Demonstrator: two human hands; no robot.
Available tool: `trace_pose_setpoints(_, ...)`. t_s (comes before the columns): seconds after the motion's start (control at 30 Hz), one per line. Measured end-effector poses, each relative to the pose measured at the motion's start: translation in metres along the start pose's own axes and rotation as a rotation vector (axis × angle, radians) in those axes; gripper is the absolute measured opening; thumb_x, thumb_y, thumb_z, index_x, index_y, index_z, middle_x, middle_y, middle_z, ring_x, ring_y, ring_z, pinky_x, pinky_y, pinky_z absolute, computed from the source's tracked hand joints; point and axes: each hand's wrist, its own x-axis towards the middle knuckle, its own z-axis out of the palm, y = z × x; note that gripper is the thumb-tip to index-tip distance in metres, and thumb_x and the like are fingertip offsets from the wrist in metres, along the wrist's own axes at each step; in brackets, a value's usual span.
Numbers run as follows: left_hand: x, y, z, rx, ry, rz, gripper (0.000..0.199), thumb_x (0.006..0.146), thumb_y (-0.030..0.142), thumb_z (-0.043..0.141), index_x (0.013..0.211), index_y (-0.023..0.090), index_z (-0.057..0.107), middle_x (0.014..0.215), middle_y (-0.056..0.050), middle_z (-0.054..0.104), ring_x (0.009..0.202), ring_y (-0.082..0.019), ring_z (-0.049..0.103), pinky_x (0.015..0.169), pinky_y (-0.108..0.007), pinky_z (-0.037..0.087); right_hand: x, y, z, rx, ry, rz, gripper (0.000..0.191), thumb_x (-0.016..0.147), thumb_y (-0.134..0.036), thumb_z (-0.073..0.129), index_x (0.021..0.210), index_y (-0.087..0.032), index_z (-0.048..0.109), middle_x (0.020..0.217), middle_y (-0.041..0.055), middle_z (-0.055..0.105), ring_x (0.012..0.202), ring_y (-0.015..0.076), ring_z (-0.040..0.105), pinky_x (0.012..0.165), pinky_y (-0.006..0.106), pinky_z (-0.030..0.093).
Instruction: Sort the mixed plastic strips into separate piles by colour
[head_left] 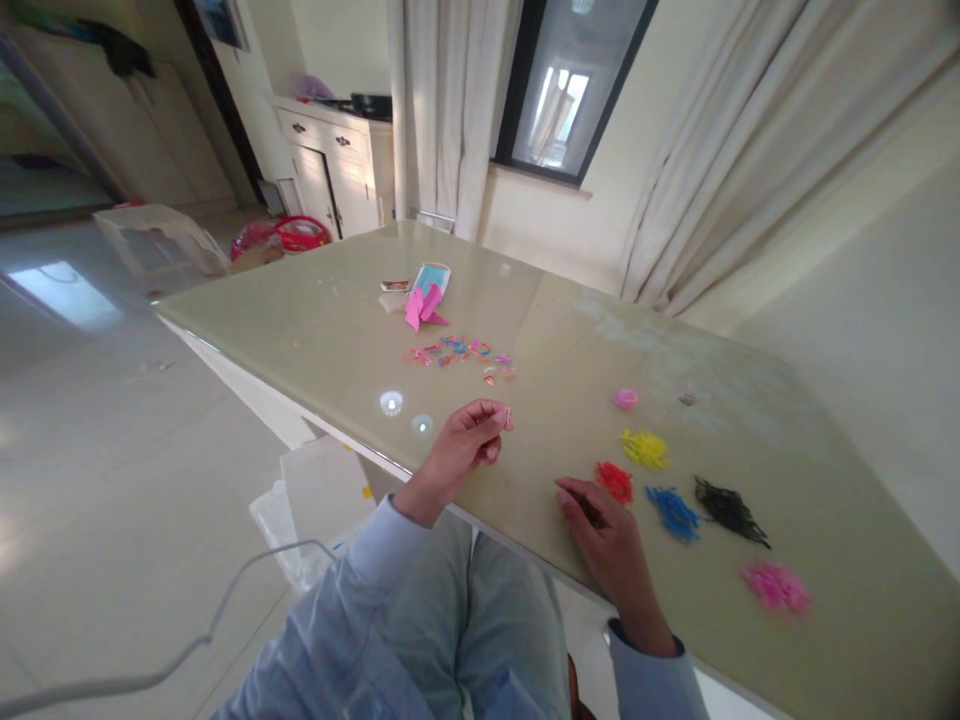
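Observation:
My left hand is raised above the near edge of the table, its thumb and forefinger pinching a small pinkish band. The mixed heap of small coloured bands lies just beyond it. To the right, my right hand rests low by the table edge with fingers curled and thumb close to the forefinger; anything between them cannot be made out. Closest to it is a red pile of bands. A blue pile and a yellow pile lie farther right.
The glossy table also bears a black pile, a pink pile, a small pink bundle, folded pink paper and a blue-and-white packet. A grey cable hangs at lower left.

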Motion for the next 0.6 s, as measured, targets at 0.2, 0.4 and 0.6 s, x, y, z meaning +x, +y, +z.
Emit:
trace_pose_setpoints(0.2, -0.026, 0.014, 0.039, -0.172, -0.097, -0.027, 0.027, 0.078, 0.035, 0.077, 0.087, 0.015, 0.062, 0.082, 0.002, 0.059, 0.048, 0.0, 0.041, 0.046, -0.017, 0.027, -0.002, -0.003, 0.001, 0.024, 0.007, -0.044, 0.023, 0.09, -0.036, 0.058, 0.098, -0.02, 0.074, 0.083, 0.0062, 0.073, 0.069, 0.0177, 0.065, 0.065, 0.03, 0.053)
trace_pose_setpoints(0.4, -0.031, 0.008, 0.064, -0.129, -0.129, -0.069, 0.027, 0.078, 0.033, 0.077, 0.091, 0.014, 0.064, 0.083, 0.001, 0.063, 0.048, -0.001, 0.045, 0.044, -0.017, 0.032, -0.001, -0.009, 0.0, 0.034, -0.003, -0.08, 0.02, 0.091, -0.028, 0.057, 0.099, -0.02, 0.073, 0.082, 0.0046, 0.072, 0.068, 0.0158, 0.062, 0.063, 0.026, 0.049)
trace_pose_setpoints(0.6, -0.023, -0.009, 0.095, 0.046, -0.169, -0.101, 0.032, 0.074, 0.035, 0.079, 0.092, 0.014, 0.063, 0.059, 0.005, 0.058, 0.042, -0.003, 0.044, 0.041, -0.016, 0.032, 0.002, -0.001, 0.008, 0.05, -0.03, -0.092, 0.019, 0.089, -0.02, 0.054, 0.077, -0.02, 0.068, 0.07, 0.0027, 0.067, 0.064, 0.0156, 0.059, 0.061, 0.025, 0.046)
